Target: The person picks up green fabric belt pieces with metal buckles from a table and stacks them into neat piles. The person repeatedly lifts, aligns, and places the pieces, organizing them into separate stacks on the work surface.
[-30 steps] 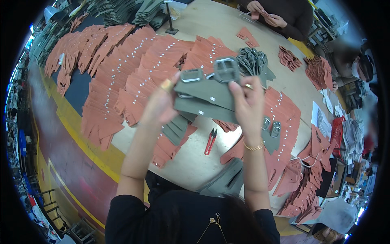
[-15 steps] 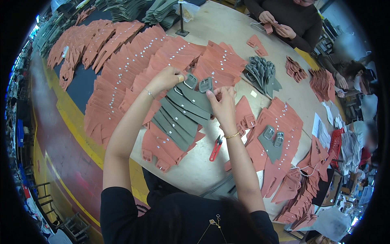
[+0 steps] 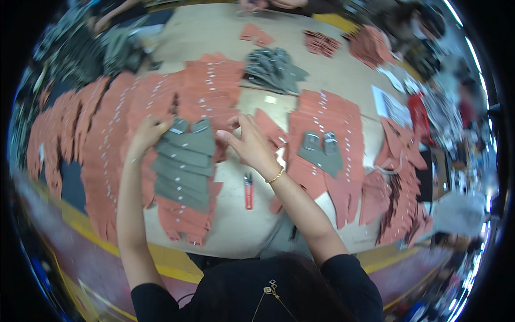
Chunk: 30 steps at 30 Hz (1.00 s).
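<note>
A fanned stack of grey-green fabric pieces (image 3: 182, 174) with small white tags lies in front of me, over salmon pieces. Two covered buckles top it, a left buckle (image 3: 179, 125) and a right buckle (image 3: 201, 126). My left hand (image 3: 147, 137) is at the stack's upper left corner, beside the left buckle; its fingers are blurred, and I cannot tell whether they grip. My right hand (image 3: 245, 137) hovers right of the right buckle, thumb and fingers apart, holding nothing visible. Red-handled thread snips (image 3: 248, 192) lie on the table below it.
Salmon pieces (image 3: 107, 155) spread across the left. Another salmon stack (image 3: 327, 118) lies right, bearing a grey-green piece (image 3: 322, 160) with two buckles. A grey-green bundle (image 3: 271, 68) sits farther back. A co-worker's hands (image 3: 255, 5) show at the far edge.
The view has swung, so the table's things sit differently in it. My right hand has come away from the right buckle. My left hand remains by the left buckle.
</note>
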### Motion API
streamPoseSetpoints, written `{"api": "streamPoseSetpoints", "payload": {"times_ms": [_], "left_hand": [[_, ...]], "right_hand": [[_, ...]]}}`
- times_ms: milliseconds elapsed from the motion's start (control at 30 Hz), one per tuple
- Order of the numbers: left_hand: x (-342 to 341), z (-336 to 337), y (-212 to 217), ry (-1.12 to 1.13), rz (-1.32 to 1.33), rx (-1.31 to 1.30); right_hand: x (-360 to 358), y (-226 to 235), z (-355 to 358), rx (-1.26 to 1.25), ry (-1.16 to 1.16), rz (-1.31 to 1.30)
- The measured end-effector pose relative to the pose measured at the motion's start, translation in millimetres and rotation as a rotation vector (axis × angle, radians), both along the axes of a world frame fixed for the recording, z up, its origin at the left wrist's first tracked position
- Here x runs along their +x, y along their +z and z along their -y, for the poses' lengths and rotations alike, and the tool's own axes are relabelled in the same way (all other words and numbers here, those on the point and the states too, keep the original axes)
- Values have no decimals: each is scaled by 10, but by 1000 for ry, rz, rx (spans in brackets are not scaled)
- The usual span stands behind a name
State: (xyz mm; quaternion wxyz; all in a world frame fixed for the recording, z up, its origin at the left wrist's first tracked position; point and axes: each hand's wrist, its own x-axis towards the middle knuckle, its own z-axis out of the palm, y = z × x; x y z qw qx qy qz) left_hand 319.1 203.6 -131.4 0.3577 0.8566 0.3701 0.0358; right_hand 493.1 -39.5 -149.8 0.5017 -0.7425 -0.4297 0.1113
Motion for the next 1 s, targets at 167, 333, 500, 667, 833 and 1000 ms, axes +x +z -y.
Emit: {"api": "streamPoseSetpoints", "payload": {"times_ms": [167,333,500,667,833,1000], "left_hand": [[-25,-15,-3,66,6,-170],[-40,-2,-19,110,-37,-164],[-50,106,83,113,-13,-23],[-174,188,189,150,19,-8],[-301,189,195,113,98,-5],[-375,243,202,151,53,56]], "right_hand": [[690,-9,1170,-151,-330,18],[1090,-208,2079,-415,-631,176],[1085,-380,2124,-594,-649,223],[1102,-320,2074,-690,-674,299],[1297,-349,2071,-456,-626,282],[1463,-414,2080,-447,-593,45]]}}
